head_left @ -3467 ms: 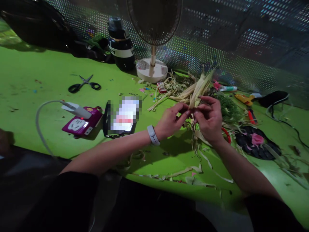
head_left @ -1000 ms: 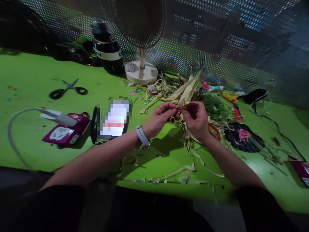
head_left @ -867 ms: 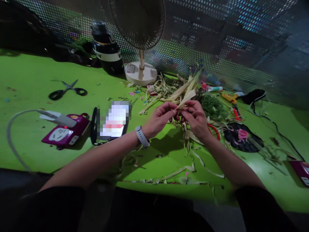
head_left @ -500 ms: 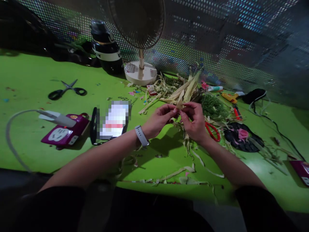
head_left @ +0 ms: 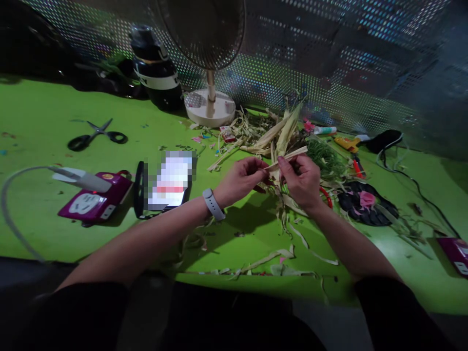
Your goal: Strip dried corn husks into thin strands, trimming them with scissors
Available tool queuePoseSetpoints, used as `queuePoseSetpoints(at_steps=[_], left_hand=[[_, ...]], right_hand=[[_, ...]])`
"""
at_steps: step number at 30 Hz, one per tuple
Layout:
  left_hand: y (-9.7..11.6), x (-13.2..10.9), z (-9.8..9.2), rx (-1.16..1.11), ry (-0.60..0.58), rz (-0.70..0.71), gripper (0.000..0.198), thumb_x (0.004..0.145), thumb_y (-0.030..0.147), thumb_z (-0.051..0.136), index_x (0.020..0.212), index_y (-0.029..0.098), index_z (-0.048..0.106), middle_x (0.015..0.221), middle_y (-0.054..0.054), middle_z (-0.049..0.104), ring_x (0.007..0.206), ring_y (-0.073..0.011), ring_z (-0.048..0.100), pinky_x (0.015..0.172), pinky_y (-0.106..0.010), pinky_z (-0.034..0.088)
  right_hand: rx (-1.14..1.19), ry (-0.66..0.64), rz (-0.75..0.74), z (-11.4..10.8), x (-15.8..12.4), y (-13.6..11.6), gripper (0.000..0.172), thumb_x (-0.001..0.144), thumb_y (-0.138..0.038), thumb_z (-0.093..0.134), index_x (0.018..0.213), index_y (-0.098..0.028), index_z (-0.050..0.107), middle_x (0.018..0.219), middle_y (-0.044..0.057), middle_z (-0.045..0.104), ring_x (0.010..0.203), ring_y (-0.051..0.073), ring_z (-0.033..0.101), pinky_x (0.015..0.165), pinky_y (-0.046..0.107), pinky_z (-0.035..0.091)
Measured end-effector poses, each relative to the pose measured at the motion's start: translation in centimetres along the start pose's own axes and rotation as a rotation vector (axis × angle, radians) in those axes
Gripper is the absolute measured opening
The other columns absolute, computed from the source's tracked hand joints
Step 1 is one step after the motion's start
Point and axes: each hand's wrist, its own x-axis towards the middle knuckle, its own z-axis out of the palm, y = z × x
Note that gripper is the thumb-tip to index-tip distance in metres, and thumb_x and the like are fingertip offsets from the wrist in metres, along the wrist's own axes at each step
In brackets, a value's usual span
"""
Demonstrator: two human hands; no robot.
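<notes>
While, in head view, left hand (head_left: 239, 183) pinches a pale husk strip (head_left: 297, 153), right hand (head_left: 302, 181) grips it farther along, above the tabletop (head_left: 241, 253) between near edge and husk pile (head_left: 268, 136); fan (head_left: 204, 44) stands toward far edge.

The left hand (head_left: 243, 181) and right hand (head_left: 302, 181) pinch a dry leaf strip (head_left: 297, 153). Scissors (head_left: 98, 133) lie far left, and a fan (head_left: 209, 107) stands behind the phone (head_left: 171, 180).

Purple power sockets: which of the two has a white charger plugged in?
The left socket, nearer the scissors, holds the charger; the right-edge socket, partly cut off, shows none.
</notes>
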Motion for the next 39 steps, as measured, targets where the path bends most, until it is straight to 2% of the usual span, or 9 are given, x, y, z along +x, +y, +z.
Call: queuePoseSetpoints(at_steps=[9, 12, 15, 18, 21, 28, 31, 35, 39], left_hand=[[0.6, -0.4, 0.2, 0.001, 0.014, 0.060, 0.010, 0.083, 0.019, 0.055, 0.090, 0.014, 0.059, 0.080, -0.004, 0.069, 0.069, -0.0147, 0.071, 0.054, -0.021, 0.054], [0.3, -0.3, 0.1, -0.009, 0.018, 0.084, 0.012, 0.084, 0.019, 0.055, 0.093, 0.014, 0.059, 0.080, -0.004, 0.070, 0.069, -0.0139, 0.071, 0.055, -0.022, 0.054], [0.1, 0.0, 0.0, -0.021, 0.081, 0.129, 0.012, 0.085, 0.020, 0.056, 0.095, 0.014, 0.060, 0.081, -0.003, 0.069, 0.071, -0.0121, 0.070, 0.058, -0.021, 0.053], [-0.1, 0.1, -0.1, -0.050, 0.175, 0.205, 0.013, 0.086, 0.020, 0.059, 0.097, 0.016, 0.062, 0.082, -0.002, 0.070, 0.078, -0.0101, 0.068, 0.068, -0.021, 0.053], [-0.3, -0.1, 0.1, -0.096, 0.225, 0.253, 0.018, 0.085, 0.020, 0.061, 0.103, 0.018, 0.064, 0.092, -0.002, 0.072, 0.089, -0.0100, 0.066, 0.082, -0.023, 0.052], [-1.2, -0.4, 0.9, -0.173, 0.154, 0.316, 0.028, 0.086, 0.024, 0.061, 0.114, 0.021, 0.062, 0.121, -0.005, 0.068, 0.115, -0.0153, 0.060, 0.104, -0.032, 0.045], [-1.3, -0.5, 1.0, -0.186, 0.167, 0.318, 0.028, 0.084, 0.025, 0.063, 0.113, 0.021, 0.065, 0.121, -0.005, 0.067, 0.114, -0.0150, 0.060, 0.103, -0.031, 0.045], [-1.0, -0.2, 0.5, -0.143, 0.194, 0.234, 0.022, 0.079, 0.026, 0.067, 0.099, 0.019, 0.070, 0.103, -0.003, 0.072, 0.097, -0.0132, 0.064, 0.093, -0.029, 0.049], [-0.5, 0.0, -0.4, -0.016, 0.161, 0.209, 0.021, 0.074, 0.029, 0.072, 0.089, 0.015, 0.068, 0.088, -0.003, 0.071, 0.081, -0.0109, 0.063, 0.078, -0.025, 0.052]], right_hand=[[0.184, 0.103, 0.093, 0.3, 0.3, -0.8, 0.026, 0.084, -0.038, 0.065, 0.068, -0.022, 0.053, 0.053, -0.005, 0.054, 0.044, 0.010, 0.049, 0.044, 0.025, 0.040], [0.176, 0.107, 0.096, 0.2, 0.3, -0.6, 0.025, 0.085, -0.038, 0.063, 0.070, -0.021, 0.052, 0.055, -0.004, 0.053, 0.046, 0.010, 0.049, 0.045, 0.026, 0.041], [0.101, 0.052, 0.048, -0.1, 0.3, -0.3, 0.021, 0.084, -0.039, 0.064, 0.080, -0.021, 0.053, 0.065, -0.003, 0.055, 0.053, 0.011, 0.051, 0.050, 0.026, 0.041], [-0.033, -0.037, -0.043, -0.3, 0.3, -0.2, 0.025, 0.078, -0.037, 0.071, 0.084, -0.021, 0.052, 0.067, -0.004, 0.052, 0.055, 0.010, 0.048, 0.052, 0.025, 0.040], [-0.154, -0.120, -0.115, -0.1, 0.1, -0.2, 0.021, 0.083, -0.037, 0.065, 0.079, -0.020, 0.053, 0.064, -0.004, 0.052, 0.055, 0.009, 0.047, 0.054, 0.025, 0.039], [-0.095, -0.157, -0.054, 0.7, -0.4, 0.0, 0.018, 0.093, -0.037, 0.050, 0.090, -0.020, 0.057, 0.069, -0.002, 0.059, 0.056, 0.011, 0.053, 0.057, 0.026, 0.042], [-0.115, -0.144, -0.059, 0.7, -0.4, 0.2, 0.018, 0.095, -0.036, 0.046, 0.088, -0.021, 0.055, 0.067, -0.002, 0.057, 0.056, 0.012, 0.054, 0.059, 0.026, 0.042], [-0.180, -0.158, -0.095, 0.3, -0.1, 0.1, 0.019, 0.095, -0.036, 0.044, 0.090, -0.021, 0.055, 0.068, 0.000, 0.058, 0.060, 0.014, 0.055, 0.061, 0.028, 0.042], [-0.296, -0.166, -0.177, -0.2, 0.3, -0.1, 0.019, 0.095, -0.036, 0.044, 0.090, -0.022, 0.056, 0.081, 0.005, 0.064, 0.071, 0.018, 0.059, 0.066, 0.030, 0.043]])
